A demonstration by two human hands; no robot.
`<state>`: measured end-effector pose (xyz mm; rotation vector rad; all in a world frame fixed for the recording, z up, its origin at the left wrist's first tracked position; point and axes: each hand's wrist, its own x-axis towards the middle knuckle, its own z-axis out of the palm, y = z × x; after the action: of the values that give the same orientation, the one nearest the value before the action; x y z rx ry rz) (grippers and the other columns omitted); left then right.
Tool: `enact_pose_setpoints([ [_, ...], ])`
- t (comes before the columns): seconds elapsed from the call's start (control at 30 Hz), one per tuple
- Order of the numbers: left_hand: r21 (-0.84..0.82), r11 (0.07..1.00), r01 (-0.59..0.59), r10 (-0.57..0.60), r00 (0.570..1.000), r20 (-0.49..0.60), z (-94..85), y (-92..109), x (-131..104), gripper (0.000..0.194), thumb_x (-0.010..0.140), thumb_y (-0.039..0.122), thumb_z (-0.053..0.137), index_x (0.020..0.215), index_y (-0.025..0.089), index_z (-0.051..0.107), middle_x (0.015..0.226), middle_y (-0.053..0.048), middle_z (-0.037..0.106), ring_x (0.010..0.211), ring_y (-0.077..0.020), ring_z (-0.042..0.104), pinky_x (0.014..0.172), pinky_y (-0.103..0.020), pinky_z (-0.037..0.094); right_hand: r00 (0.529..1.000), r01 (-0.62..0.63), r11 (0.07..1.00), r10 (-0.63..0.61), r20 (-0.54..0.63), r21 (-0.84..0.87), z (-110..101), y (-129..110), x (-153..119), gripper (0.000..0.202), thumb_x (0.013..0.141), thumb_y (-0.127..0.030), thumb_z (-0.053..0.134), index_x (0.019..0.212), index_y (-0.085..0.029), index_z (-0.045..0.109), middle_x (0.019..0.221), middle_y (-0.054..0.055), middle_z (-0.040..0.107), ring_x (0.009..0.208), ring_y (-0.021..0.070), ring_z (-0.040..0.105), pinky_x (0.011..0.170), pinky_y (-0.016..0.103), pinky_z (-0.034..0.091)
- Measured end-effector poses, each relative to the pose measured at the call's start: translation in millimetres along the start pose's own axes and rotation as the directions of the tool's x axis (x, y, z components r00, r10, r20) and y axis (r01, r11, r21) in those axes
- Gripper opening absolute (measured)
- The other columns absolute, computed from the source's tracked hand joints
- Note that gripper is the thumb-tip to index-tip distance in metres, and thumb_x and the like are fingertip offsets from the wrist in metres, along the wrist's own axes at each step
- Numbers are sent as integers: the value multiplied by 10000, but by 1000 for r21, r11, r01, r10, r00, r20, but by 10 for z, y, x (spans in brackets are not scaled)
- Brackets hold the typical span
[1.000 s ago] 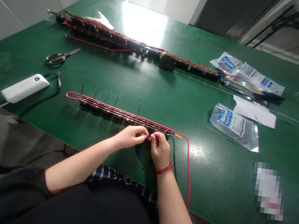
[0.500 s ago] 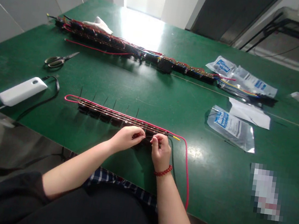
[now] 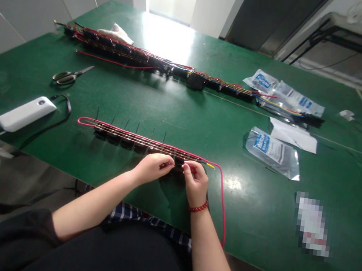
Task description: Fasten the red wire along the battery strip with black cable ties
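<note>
In front of me lies a long, narrow wiring assembly with black blocks, bare metal lines and a red cable looped along its top. Several thin black cable-tie tails stand up from its far side. My left hand is closed in a pinch at the near side, right of the assembly's middle. Opposite it, my right hand pinches too, with a red bead bracelet at the wrist. A thin dark cable tie spans the small gap between my fingertips. Near my right hand sits a yellow-tipped wire end.
A longer wired assembly stretches across the back of the green table. Scissors and a white device with a cord lie left. Plastic bags and white paper lie right, with a blurred-out item nearer.
The view has shifted slightly, moving the right-hand items leftward in the picture. My right-hand fingers have spread a little while pinching; both hands stay at about the same spot on the assembly.
</note>
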<state>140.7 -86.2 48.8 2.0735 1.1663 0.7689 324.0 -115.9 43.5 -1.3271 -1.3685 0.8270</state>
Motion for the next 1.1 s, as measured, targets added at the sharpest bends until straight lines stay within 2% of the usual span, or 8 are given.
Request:
enact_pose_setpoints([
  [0.17,38,998,-53,56,996,-68,-27,-32,64,127,908,249,542,871,216,660,837,-2,706,727,-132,633,690,-256,505,993,-110,982,115,-28,152,55,-36,72,193,850,-381,669,905,-195,672,828,24,697,677,132,633,634,271,526],
  [0.3,188,968,-166,205,956,-211,-130,-146,64,145,920,268,534,911,206,664,896,-42,711,853,-170,644,814,-316,523,984,-88,971,119,-131,223,135,-39,144,215,872,-395,638,930,-188,629,806,23,692,655,124,632,591,255,524],
  [0.37,315,932,-179,263,932,-249,-218,-247,43,149,921,270,536,889,206,667,896,-45,713,855,-177,638,833,-336,507,968,-45,979,92,-232,201,161,-25,147,210,897,-390,605,973,-194,601,818,23,689,680,127,643,596,254,528],
  [0.47,476,871,-117,282,914,-291,-348,-441,10,151,908,312,563,933,216,677,943,-50,719,929,-207,637,873,-375,476,947,27,998,-5,-321,63,177,20,99,176,920,-362,578,994,-203,586,881,34,691,746,140,665,641,274,544],
  [0.63,564,821,-88,290,916,-279,-399,-679,2,297,889,427,589,1096,228,667,1149,-67,702,1072,-241,633,979,-413,422,955,152,964,-200,-219,-219,184,128,-19,124,936,-285,548,1038,-220,576,979,56,695,857,164,682,762,335,565],
  [0.77,578,810,-101,278,934,-226,-356,-706,19,382,871,521,585,1103,229,671,1154,-68,704,1081,-247,639,946,-396,440,945,209,938,-266,-187,-278,212,188,-32,134,946,-258,519,1075,-227,540,1026,64,688,865,163,675,764,342,563],
  [0.93,598,798,-72,241,948,-208,-353,-697,26,398,867,566,566,1052,233,683,1066,-74,723,1040,-255,650,903,-396,445,969,89,977,-130,-210,-195,243,178,44,136,949,-322,512,1020,-210,544,937,50,682,752,148,655,696,306,545],
  [1.1,573,818,-53,210,955,-211,-360,-692,30,386,856,562,581,1040,239,686,1055,-73,722,1013,-260,652,879,-396,447,987,-1,973,-35,-155,-229,228,102,81,181,926,-372,540,880,-200,572,791,14,639,644,131,595,608,266,498],
])
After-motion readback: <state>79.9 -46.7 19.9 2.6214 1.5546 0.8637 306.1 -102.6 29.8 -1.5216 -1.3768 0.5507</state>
